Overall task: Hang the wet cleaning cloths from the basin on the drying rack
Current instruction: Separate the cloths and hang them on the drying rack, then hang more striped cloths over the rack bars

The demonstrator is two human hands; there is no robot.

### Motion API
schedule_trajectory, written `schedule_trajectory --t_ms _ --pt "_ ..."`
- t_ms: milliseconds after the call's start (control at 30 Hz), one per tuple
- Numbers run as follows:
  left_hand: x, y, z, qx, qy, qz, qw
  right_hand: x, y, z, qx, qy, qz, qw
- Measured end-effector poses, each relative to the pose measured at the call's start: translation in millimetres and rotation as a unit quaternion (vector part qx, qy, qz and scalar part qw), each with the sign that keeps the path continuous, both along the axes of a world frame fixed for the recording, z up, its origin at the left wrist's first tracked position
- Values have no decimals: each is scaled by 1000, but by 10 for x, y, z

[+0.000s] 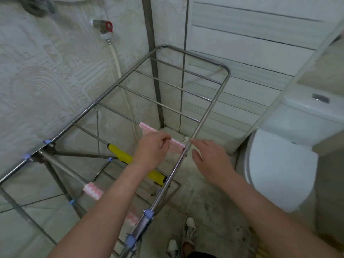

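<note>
While left hand [151, 146] pinches the pink cloth [147, 129] on the drying rack [210, 107], right hand [210, 157] open; yellow cloth [121, 155] hung, basin unseen.

One metal drying rack [210, 107] stands in a tiled corner, three cloths draped over its rails: two pink-and-white ones, the farther [149, 129] and the nearer [93, 190], and one yellow cloth [121, 155] between them. Four rails beyond them are bare. Two hands reach over the frame, the left hand [151, 146] and the right hand [210, 157]. Two white shoes [189, 229] show on the floor below. One toilet [279, 164] sits at the right, and one wall tap [103, 27] with a red handle.
</note>
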State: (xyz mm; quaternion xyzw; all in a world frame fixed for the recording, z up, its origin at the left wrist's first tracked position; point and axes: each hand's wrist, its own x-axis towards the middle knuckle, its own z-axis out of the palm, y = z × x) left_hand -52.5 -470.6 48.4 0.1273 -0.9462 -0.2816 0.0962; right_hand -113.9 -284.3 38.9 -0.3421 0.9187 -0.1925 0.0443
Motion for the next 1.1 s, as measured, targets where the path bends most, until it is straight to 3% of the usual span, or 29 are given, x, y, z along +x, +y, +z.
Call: schedule_trajectory --t_ms 133,400,600,733,967,1100 --pt "123 310 212 56 6 -60 997 254 347 142 -38 15 -8 999" --pt "76 1387 377 85 9 -225 971 675 1358 345 -133 -15 -194 972" --pt "-98 2509 270 45 14 -354 934 931 2425 297 -168 -121 -335 919" --pt "-150 3342 107 32 -7 -434 900 1116 3188 108 -181 -121 -422 880" --pt "-68 4678 -517 -41 -113 -548 828 1409 4550 -659 -110 -260 -558 780" --pt "16 5230 -923 -84 -195 -572 792 1539 4981 -1066 -94 -304 -579 751"
